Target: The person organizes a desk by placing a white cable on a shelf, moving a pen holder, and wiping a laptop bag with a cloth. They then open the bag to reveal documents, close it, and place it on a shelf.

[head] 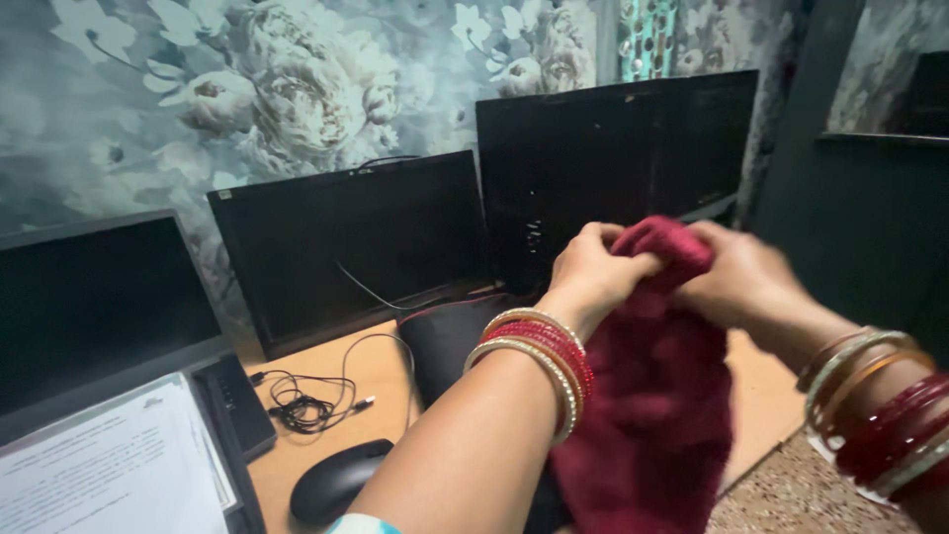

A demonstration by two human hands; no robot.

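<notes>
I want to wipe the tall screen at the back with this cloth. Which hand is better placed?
Probably the right hand: it grips the red cloth and is nearer that screen.

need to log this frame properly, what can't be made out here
Head view only:
- Lower end of the red cloth: cut off by the bottom edge.
- Left hand and right hand fingertips: buried in the cloth.
- Black mouse: partly behind the left forearm.
- Paper sheet: print blurred.

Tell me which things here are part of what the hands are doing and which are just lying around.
In use: dark red cloth, gripped by left hand and right hand.
Lying about: three dark monitors, black mouse, tangled cable, papers.
</notes>
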